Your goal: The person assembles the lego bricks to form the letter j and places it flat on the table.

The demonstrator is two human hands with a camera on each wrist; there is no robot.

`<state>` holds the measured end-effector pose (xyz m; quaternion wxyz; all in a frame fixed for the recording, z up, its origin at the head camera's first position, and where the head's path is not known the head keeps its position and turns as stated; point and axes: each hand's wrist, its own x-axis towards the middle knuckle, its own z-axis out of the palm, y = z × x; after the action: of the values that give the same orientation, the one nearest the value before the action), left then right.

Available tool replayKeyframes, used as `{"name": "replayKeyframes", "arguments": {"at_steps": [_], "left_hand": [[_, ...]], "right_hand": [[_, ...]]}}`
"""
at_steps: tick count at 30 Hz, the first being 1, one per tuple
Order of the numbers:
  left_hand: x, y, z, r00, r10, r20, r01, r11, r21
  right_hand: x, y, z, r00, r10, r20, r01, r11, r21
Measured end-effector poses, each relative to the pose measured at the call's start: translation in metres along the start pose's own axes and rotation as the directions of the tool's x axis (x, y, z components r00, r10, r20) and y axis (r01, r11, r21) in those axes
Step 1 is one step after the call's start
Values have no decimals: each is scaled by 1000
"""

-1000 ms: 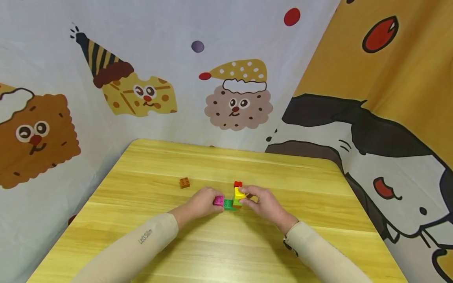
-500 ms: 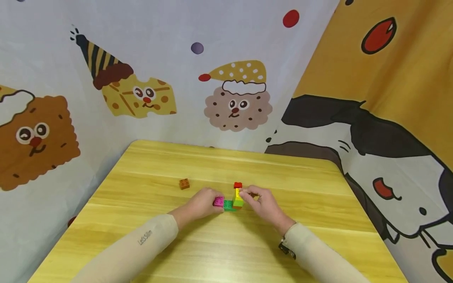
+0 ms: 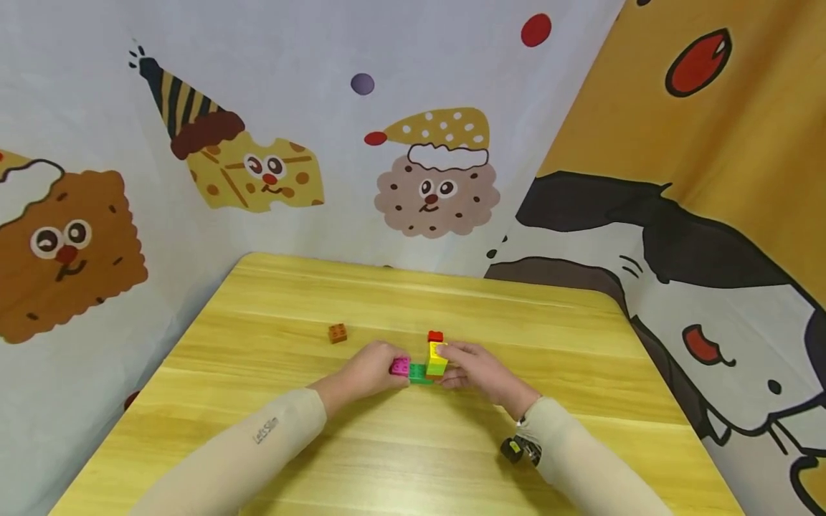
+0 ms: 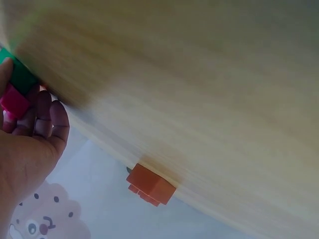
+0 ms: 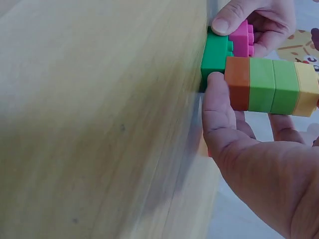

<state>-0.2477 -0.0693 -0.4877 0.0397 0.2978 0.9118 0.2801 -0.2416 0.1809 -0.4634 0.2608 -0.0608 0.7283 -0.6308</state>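
Observation:
Toy bricks are joined into a low piece in front of me, with a tower at its right end. A green brick (image 5: 215,52) forms the base, and a pink brick (image 3: 400,366) sits on its left part. My left hand (image 3: 369,369) grips the pink and green end, thumb on the green brick. The tower has an orange brick (image 5: 237,83) at the bottom, light green bricks (image 5: 274,85) above, then a yellow brick (image 5: 304,89). My right hand (image 3: 485,374) holds the tower, one digit pressing the green brick's end and others behind. A red brick (image 3: 435,336) shows beyond the yellow one.
A loose orange-brown brick (image 3: 338,333) lies on the wooden table (image 3: 361,459), left of and beyond the left hand. Behind the table hangs a cloth (image 3: 335,43) with cartoon prints. A black device (image 3: 513,449) shows at the right wrist.
The right hand has turned at the wrist and shifted its hold on the tower, with one digit now low at the base. The left hand has stayed in place.

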Motion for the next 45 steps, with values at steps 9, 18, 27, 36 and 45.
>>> {"name": "replayKeyframes", "arguments": {"at_steps": [9, 18, 27, 36, 45], "left_hand": [[2, 3, -3, 1000, -9, -8, 9, 1000, 19], [2, 5, -3, 1000, -15, 17, 15, 1000, 24], [-11, -3, -27, 999, -45, -11, 45, 999, 21], [-17, -66, -63, 954, -196, -225, 245, 945, 218], [-19, -79, -69, 955, -280, -103, 297, 924, 242]], "right_hand": [[2, -2, -4, 999, 1, 37, -2, 999, 35], [3, 3, -11, 995, -6, 95, 1, 999, 53], [6, 5, -12, 996, -3, 94, -5, 996, 86], [4, 5, -11, 998, 4, 63, -10, 996, 87], [4, 7, -10, 997, -1, 82, -6, 995, 97]]}}
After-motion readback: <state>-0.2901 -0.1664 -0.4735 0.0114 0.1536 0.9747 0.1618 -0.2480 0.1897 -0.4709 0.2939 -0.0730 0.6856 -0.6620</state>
